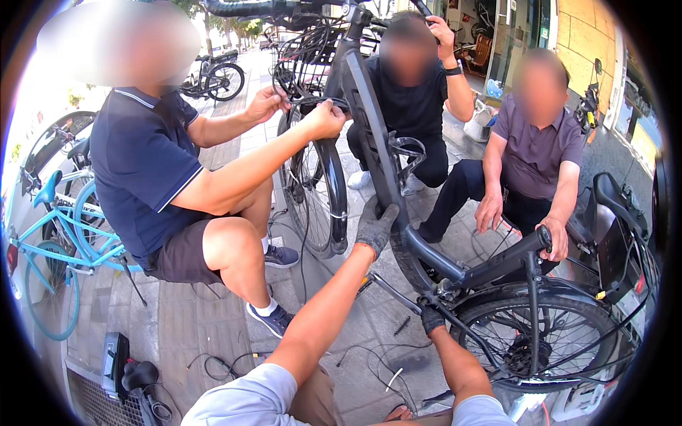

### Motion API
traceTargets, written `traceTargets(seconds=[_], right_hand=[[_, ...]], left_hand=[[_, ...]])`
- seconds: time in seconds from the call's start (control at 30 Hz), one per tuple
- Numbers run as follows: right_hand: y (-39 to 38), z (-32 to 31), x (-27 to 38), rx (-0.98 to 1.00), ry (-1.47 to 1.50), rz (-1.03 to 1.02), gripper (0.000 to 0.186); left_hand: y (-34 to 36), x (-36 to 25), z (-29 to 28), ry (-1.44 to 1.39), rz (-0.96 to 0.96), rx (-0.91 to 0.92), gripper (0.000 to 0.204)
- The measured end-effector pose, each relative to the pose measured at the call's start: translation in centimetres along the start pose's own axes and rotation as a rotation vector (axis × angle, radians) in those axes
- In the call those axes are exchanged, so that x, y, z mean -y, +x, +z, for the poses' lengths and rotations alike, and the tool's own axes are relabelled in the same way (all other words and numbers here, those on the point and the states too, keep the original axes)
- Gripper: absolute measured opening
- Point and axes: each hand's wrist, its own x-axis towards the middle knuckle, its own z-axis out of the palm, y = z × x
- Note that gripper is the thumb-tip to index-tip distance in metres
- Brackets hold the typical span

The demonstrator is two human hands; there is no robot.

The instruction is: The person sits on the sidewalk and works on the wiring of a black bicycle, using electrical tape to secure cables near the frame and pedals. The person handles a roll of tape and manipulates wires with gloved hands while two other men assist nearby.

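Note:
A dark grey bicycle frame (369,135) slants down across the middle, its front wheel (312,192) at the far side and its rear wheel (536,337) at the near right. My left hand (376,226), in a dark grey glove, grips the lower part of the sloping tube. Lower down, my right hand (431,319), also gloved, is closed at the bottom of the frame beside the crank arm (396,293). Its fingertips are hidden, so what they hold cannot be made out. Loose black cables hang around the handlebar (245,8).
At the left a seated person (149,163) handles cables by the front fork. Beyond the frame, one person (408,106) crouches; another (536,156) holds the seat-tube top. Cables (224,366), a black saddle (139,375) and a black case (115,366) lie on paving. A turquoise bicycle (67,234) stands left.

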Motion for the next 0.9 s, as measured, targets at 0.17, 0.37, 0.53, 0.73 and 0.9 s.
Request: traceTargets(seconds=[0.17, 0.37, 0.53, 0.73, 0.9], right_hand=[[0.0, -1.4, 1.9, 0.154, -0.040, 0.023, 0.033], [0.4, 1.9, -0.5, -0.349, -0.164, -0.147, 0.030], [0.3, 2.0, -0.8, -0.315, -0.091, -0.163, 0.029], [0.4, 1.1, 1.7, -0.151, 0.051, -0.079, 0.037], [2.2, 4.1, -3.7, -0.339, 0.174, 0.014, 0.037]], left_hand=[[-0.9, -0.7, -0.3, 0.048, -0.026, 0.027, 0.055], [0.0, 1.2, 0.1, 0.041, 0.036, 0.061, 0.049], [-0.1, 1.8, 0.3, 0.124, 0.020, 0.033, 0.050], [-0.2, 1.5, -1.0, 0.201, -0.025, 0.010, 0.058], [0.3, 1.7, 4.6, 0.169, 0.055, 0.016, 0.057]])
